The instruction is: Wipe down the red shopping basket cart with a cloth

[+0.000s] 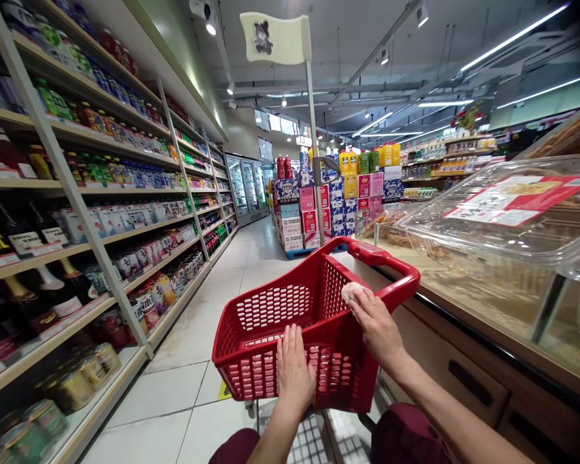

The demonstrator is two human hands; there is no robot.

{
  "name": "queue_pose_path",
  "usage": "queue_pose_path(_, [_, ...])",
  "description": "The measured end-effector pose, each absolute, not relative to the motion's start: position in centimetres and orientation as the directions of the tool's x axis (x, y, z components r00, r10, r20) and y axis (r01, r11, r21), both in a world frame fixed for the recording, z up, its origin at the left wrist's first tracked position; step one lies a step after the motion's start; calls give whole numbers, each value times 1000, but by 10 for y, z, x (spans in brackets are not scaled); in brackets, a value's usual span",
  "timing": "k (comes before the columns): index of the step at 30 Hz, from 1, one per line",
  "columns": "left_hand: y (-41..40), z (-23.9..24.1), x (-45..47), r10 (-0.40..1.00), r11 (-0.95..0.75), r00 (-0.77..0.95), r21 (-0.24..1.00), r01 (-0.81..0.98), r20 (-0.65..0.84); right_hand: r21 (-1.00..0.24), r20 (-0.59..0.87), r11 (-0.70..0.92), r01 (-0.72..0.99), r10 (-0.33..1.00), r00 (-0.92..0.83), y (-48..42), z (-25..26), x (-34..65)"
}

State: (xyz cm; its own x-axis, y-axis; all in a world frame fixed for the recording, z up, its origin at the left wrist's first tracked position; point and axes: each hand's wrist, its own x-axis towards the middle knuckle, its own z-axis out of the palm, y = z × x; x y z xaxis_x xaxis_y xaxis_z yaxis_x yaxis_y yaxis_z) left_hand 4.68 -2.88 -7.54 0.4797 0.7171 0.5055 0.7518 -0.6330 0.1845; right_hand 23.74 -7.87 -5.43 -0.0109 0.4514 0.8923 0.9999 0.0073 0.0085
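A red plastic shopping cart [270, 309] with perforated sides stands right before me. My left hand [296, 367] lies against its near side wall, fingers stretched out and pointing up to the rim, holding nothing. At the handle end, my right hand [377, 327] is closed over a pale, crumpled cloth [352, 291], pressing it on the cart's rim near the corner. Part of the cloth is hidden under the fingers. The cart's red handle [401, 277] rises just beyond the right hand.
Shelves of drinks [130, 187] line the left side. A display counter [464, 290] with clear plastic food boxes [507, 212] stands close on the right. Stacked cartons [309, 219] and a pole with a cream flag [276, 40] are ahead. Tiled floor [174, 393] runs between.
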Motion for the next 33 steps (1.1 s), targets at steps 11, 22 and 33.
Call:
queue_pose_path(11, [-35,-70,41,707,-641,524,118,758,476,23,875,9,1000,484,-25,-71,-55,233])
queue_pose_path(22, [-26,-88,26,670,-617,463,90,782,580,46,872,-45,998,489,-18,-68,-57,224])
queue_pose_path(33, [-10,-90,-1,687,-549,416,51,834,596,44,852,-44,998,524,-14,-61,-66,209])
